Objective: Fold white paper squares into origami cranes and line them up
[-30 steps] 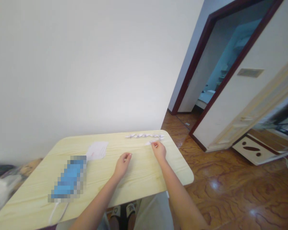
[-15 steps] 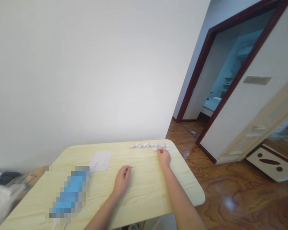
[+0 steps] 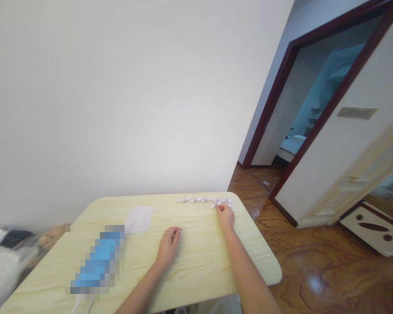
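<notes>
A row of small white folded paper cranes [image 3: 203,200] lies along the far edge of the light wood table [image 3: 190,279]. My right hand [image 3: 225,216] is at the row's right end, its fingertips pinching a paper crane [image 3: 218,203]. My left hand [image 3: 168,246] hovers mid-table, fingers curled, with nothing visible in them. Left of it lie a white sheet of paper with faint red marks [image 3: 139,219] and a pixelated blue object [image 3: 100,261], whose details are hidden.
The table's right corner is close to my right arm, with a polished brown floor [image 3: 314,270] beyond it. A white wall [image 3: 118,109] rises behind the table. A dark-framed doorway [image 3: 304,100] stands at right, and soft clutter [image 3: 6,261] sits at left.
The view has turned slightly, shifting the table lower and right in the frame. My right hand stays at the row's right end, and my left hand stays curled.
</notes>
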`<state>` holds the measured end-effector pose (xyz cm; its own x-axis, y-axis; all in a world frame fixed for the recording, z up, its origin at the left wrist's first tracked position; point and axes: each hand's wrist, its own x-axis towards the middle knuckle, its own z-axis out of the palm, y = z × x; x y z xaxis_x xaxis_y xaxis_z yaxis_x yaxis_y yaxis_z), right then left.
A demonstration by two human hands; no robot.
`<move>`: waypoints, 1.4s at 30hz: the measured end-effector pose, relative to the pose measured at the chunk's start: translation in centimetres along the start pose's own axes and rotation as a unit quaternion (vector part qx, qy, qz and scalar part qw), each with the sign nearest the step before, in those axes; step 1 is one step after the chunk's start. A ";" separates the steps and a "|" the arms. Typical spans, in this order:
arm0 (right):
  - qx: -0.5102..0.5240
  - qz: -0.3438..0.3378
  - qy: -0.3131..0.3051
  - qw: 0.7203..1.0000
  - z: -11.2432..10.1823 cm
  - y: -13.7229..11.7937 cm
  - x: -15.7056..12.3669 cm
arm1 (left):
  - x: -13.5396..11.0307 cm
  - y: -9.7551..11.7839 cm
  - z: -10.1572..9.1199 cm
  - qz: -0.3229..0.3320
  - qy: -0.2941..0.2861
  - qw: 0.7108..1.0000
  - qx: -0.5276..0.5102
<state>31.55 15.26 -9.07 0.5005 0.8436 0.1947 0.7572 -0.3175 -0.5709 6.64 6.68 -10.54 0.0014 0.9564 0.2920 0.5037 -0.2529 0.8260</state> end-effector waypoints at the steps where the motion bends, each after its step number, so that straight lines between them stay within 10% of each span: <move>1: 0.000 -0.001 0.000 1.000 -0.1 0.0 -0.1 | 0.0 0.1 0.0 -0.001 0.001 1.000 -0.001; 11: -0.015 -0.062 -0.037 0.997 -0.7 -0.5 -4.1 | -0.1 0.2 -0.3 -0.008 -0.001 1.000 -0.015; 22: -0.065 -0.055 -0.029 0.996 -1.5 -1.7 1.2 | -0.7 -0.4 -0.9 -0.004 -0.012 1.000 -0.012; 42: -0.088 0.006 -0.009 0.996 -0.4 -1.2 1.2 | -0.8 -0.4 -0.8 0.011 -0.017 1.000 0.014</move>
<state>31.40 16.46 -7.85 0.5043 0.8459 0.1738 0.8137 -0.3981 -0.4236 5.76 5.92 -10.76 0.0418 0.9555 0.2921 0.5270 -0.2694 0.8060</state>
